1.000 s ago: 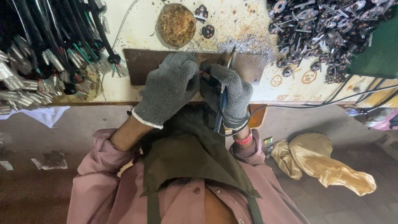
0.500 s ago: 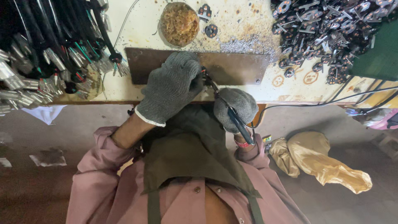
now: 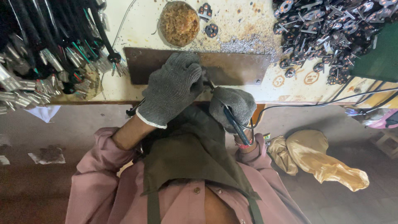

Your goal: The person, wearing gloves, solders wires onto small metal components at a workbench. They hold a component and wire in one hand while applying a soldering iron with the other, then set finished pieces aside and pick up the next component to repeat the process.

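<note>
A dark-handled soldering tool (image 3: 233, 120) is clenched in the gloved right hand (image 3: 232, 107), its tip brought up under the gloved left hand (image 3: 172, 88), whose grip is closed over a small part that cannot be made out, pressed onto the brown metal plate (image 3: 236, 68). The part is best kept pinned flat, the tip steadied. No packages or labels are seen; round orange marks (image 3: 295, 79) lie on the bench (image 3: 244, 25) right of the grips.
</note>
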Motion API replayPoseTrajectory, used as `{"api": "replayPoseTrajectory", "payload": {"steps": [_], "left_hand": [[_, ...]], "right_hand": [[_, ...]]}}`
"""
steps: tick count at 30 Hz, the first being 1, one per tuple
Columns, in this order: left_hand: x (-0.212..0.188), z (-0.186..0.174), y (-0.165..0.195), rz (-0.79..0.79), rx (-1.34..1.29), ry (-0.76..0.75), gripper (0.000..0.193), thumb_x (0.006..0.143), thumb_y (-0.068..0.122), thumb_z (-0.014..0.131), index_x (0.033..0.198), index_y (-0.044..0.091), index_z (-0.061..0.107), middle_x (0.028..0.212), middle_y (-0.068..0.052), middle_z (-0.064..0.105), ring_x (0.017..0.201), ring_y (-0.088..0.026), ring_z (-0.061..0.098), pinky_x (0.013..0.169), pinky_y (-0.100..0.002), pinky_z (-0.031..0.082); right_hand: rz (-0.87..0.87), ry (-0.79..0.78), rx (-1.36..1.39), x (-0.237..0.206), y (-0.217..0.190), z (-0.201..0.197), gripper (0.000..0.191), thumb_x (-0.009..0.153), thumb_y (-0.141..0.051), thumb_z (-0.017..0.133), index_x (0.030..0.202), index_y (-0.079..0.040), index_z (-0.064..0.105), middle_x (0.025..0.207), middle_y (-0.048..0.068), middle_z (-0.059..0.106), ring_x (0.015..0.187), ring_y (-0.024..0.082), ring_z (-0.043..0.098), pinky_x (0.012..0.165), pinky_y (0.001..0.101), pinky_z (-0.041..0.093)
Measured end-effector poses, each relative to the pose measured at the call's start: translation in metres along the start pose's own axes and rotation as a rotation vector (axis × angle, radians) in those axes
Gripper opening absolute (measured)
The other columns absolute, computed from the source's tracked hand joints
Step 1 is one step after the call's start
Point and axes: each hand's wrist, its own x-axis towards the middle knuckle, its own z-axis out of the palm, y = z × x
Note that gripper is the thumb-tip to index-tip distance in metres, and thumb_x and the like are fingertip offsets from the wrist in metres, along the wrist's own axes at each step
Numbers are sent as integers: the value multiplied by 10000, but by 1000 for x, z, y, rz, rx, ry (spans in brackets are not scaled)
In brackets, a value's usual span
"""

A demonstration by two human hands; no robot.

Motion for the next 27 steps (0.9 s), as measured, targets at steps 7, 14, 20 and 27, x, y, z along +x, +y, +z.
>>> {"api": "replayPoseTrajectory", "payload": {"steps": [7,14,20,27], "left_hand": [[-1,3,0,-16,19,28,254,854,184,774,1016,99,598,1077,-108,598,1005,-323,642,746,-441,562],[2,3,-1,-31,51,0,203,888,190,759,998,119,604,1060,-90,604,983,-305,653,705,-430,559],[0,6,-3,-43,88,-22,208,872,179,751,1000,108,604,1093,-99,610,1017,-309,652,714,-430,562],[0,3,-3,-12,45,-2,271,849,236,768,1024,99,614,1126,-109,613,1053,-318,649,733,-439,562]], "right_hand": [[-6,12,-4,1,0,5,289,806,-147,747,1085,-84,708,1029,113,726,914,313,733,800,403,579],[6,-8,0,2,-5,-1,287,803,-150,768,1077,-85,714,1020,110,734,915,313,739,813,400,581],[11,-27,7,0,-3,-2,286,800,-153,786,1070,-85,719,1012,108,740,916,313,745,824,398,583],[7,-69,21,1,3,-2,286,796,-155,807,1061,-85,726,1002,105,748,917,313,751,836,395,586]]}}
